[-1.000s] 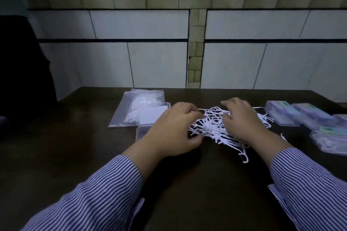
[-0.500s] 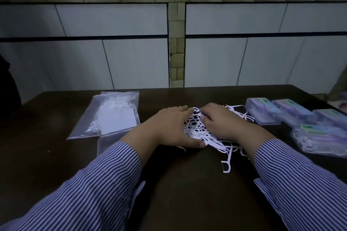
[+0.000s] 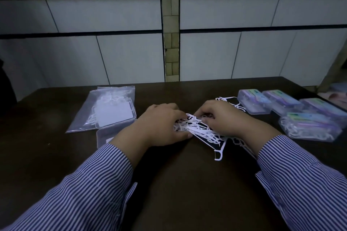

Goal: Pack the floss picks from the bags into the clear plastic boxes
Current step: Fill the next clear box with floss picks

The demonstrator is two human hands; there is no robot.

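A tangle of white floss picks (image 3: 201, 132) lies on the dark table (image 3: 178, 184) in front of me. My left hand (image 3: 159, 125) and my right hand (image 3: 223, 118) close in on the pile from both sides, fingers curled into the picks, bunching them together. One pick (image 3: 219, 153) sticks out toward me. To the left lies a clear bag (image 3: 105, 108) holding more picks, with a clear plastic box (image 3: 116, 113) on it. A second clear piece (image 3: 105, 137) sits just under my left wrist.
Several closed clear boxes with coloured labels (image 3: 253, 101) stand in a group at the right, and one filled with picks (image 3: 309, 127) lies nearest. A tiled wall (image 3: 169, 43) rises behind the table's far edge.
Both hands have drawn closer together, gathering the spread picks into a tighter bunch. The camera view has shifted right and tilted slightly.
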